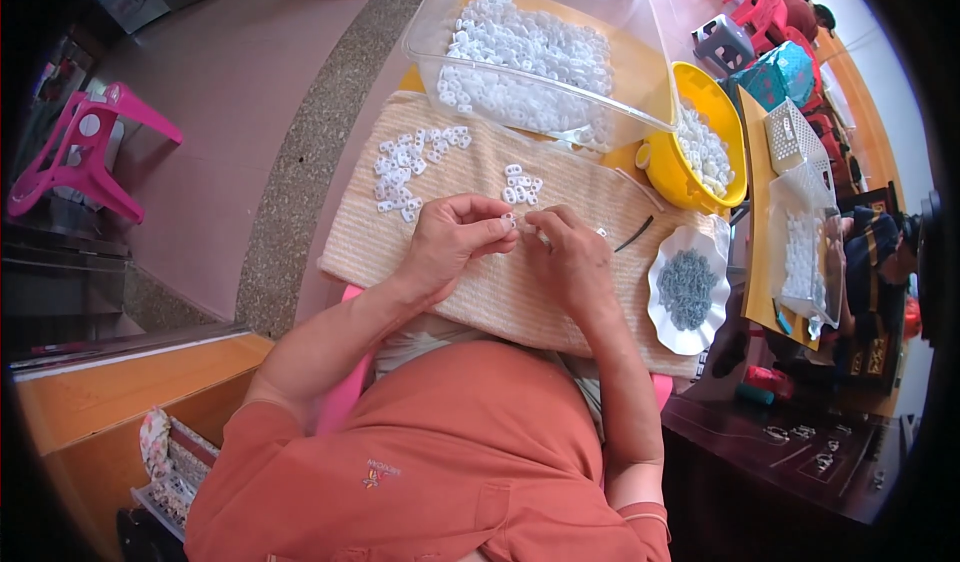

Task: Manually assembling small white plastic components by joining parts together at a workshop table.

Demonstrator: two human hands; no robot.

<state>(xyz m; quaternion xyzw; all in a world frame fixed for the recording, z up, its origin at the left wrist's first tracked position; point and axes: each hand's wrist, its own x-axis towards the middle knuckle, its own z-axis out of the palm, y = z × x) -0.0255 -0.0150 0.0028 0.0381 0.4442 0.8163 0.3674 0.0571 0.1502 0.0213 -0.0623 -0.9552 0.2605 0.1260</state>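
Observation:
My left hand (pixel 455 237) pinches a small white plastic piece (pixel 510 219) with holes between thumb and forefinger, above the striped beige towel (pixel 480 297). Close beside it, my right hand (pixel 573 257) has its fingers curled together; what they hold is too small to make out. Just beyond the hands lies a small group of white two-holed pieces (pixel 521 186). A larger loose cluster of the same pieces (pixel 400 167) spreads over the towel's left part. One more white piece (pixel 601 232) rests right of my right hand, near a thin black tool (pixel 635 234).
Behind the towel stands a clear plastic bin (pixel 425 62) with many white pieces. To its right is a yellow basket (pixel 655 167) of white parts. A white scalloped dish (pixel 661 327) holds small grey parts. A pink stool (pixel 90 152) stands left; another person (pixel 880 252) sits at the right.

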